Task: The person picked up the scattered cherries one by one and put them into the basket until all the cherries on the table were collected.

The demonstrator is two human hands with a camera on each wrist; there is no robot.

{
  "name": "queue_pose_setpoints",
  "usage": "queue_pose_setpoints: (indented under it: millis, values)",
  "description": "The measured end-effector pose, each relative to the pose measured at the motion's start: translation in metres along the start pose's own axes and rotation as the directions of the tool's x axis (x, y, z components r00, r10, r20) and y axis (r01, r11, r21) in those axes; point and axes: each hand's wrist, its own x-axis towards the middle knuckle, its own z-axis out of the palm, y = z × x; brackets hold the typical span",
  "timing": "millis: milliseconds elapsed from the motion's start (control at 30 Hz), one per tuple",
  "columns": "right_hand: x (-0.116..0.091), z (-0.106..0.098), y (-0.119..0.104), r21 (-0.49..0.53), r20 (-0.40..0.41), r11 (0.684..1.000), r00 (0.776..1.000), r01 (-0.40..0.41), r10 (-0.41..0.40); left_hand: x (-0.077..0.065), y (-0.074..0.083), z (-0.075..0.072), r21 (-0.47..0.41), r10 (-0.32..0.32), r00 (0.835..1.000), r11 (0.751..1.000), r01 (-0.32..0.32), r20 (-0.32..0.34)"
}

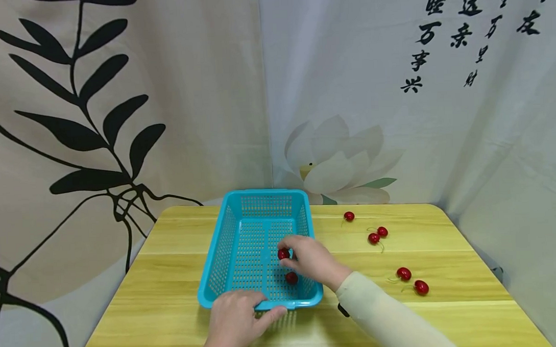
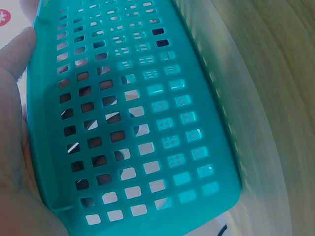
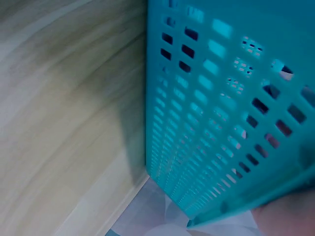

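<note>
Left hand (image 1: 237, 318) grips basket (image 1: 243, 236) near rim; right hand (image 1: 308, 259) pinches cherry (image 1: 283, 254) inside, release judged next.

Wooden table (image 1: 171, 279) against printed curtains: black leaf pattern on the left, white flower and black calligraphy on the right. Blue perforated basket (image 1: 230, 246) near the table's middle, long side running away from the viewer. Left hand (image 1: 234, 320) gripping the basket's near rim, thumb along its edge. Right hand (image 1: 308, 262), in a pale sleeve, reaching over the right wall into the basket, pinching a red cherry (image 1: 283, 253) between fingertips. A second cherry (image 1: 291, 277) lying on the basket floor just below. Five more cherries (image 1: 403, 274) scattered on the table to the right.
</note>
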Motion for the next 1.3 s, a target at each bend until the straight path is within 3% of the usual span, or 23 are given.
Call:
queue_pose_setpoints:
  millis: [133, 333, 667, 1300]
  values:
    - [0.003, 0.008, -0.002, -0.099, 0.018, 0.995, 1.0, 0.002, 0.0, -0.001, 0.0, 0.0, 0.0, -0.007, 1.0, 1.0, 0.007, 0.002]
    - [0.005, 0.015, -0.005, -0.306, 0.047, 0.952, 0.999, 0.022, -0.008, -0.002, 0.001, -0.001, -0.006, -0.034, 0.999, 0.999, 0.034, 0.029]
    - [0.004, 0.018, -0.007, -0.335, 0.059, 0.942, 0.998, -0.005, 0.026, -0.004, 0.0, 0.0, 0.005, -0.062, 0.997, 0.998, 0.062, 0.049]
    - [0.007, 0.017, -0.01, -0.436, 0.153, 0.899, 0.982, -0.033, 0.11, 0.0, 0.003, -0.002, 0.009, -0.064, 0.998, 0.998, 0.064, 0.024]
